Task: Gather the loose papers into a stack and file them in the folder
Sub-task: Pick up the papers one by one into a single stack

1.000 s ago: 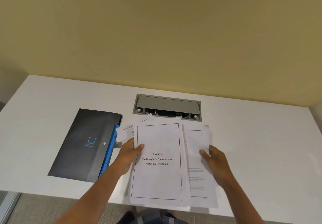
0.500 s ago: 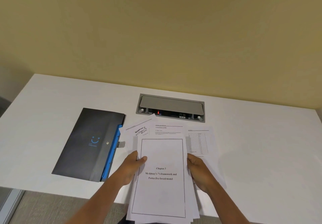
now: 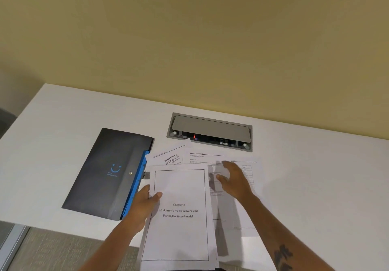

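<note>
Fingers (image 3: 154,196) of the left hand (image 3: 143,204) pinch the stack (image 3: 179,228) at the table's (image 3: 315,176) near edge, beside the folder (image 3: 105,173), while the right hand (image 3: 233,181) hovers spread over loose papers (image 3: 242,211).

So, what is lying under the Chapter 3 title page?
Under the Chapter 3 title page, held by the left hand, more printed sheets stick out at the top and right. Their covered parts and their number cannot be seen.

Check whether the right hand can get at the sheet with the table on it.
Probably yes: the right hand hovers open just above that sheet, which lies uncovered on the desk with nothing between them.
</note>
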Demonstrator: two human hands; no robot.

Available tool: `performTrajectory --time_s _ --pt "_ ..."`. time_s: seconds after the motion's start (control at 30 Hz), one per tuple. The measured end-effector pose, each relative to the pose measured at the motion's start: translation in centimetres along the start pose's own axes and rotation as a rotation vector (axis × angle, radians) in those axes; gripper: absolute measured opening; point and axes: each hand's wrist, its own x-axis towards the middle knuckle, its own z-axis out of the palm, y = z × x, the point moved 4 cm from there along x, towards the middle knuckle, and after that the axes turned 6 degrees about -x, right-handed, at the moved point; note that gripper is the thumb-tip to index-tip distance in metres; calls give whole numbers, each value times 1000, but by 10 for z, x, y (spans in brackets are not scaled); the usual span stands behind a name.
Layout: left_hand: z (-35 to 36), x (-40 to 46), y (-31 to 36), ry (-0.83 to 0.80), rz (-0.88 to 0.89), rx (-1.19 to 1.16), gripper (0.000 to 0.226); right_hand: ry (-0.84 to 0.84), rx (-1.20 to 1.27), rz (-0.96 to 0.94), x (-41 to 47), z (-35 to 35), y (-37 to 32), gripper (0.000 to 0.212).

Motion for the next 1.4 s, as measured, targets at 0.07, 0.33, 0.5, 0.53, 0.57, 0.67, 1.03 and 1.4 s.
performTrajectory --time_s 0.07,0.33,0.5,0.53,0.57,0.67,1.03,1.4 --pt "-9 0 -3 21 -17 -27 26 -38 -199 -60 14 -3 -3 87" --pt "-35 -4 -15 72 9 -122 21 -161 -593 -110 38 10 5 132" --pt "-38 -6 -16 90 11 -138 19 -109 -585 -112 36 17 11 130" --pt "-38 -7 -16 93 10 -141 19 -95 -574 -111 35 19 11 130" --pt "-37 -7 -15 96 8 -145 18 -79 -557 -107 33 20 11 129" --pt "-36 -8 -13 101 11 -161 18 -18 -467 -99 28 22 12 121" --pt "-33 -1 -14 75 21 -179 28 62 117 89 9 32 32 109" --pt "-28 0 -11 57 21 -212 25 319 450 259 -7 24 45 79"
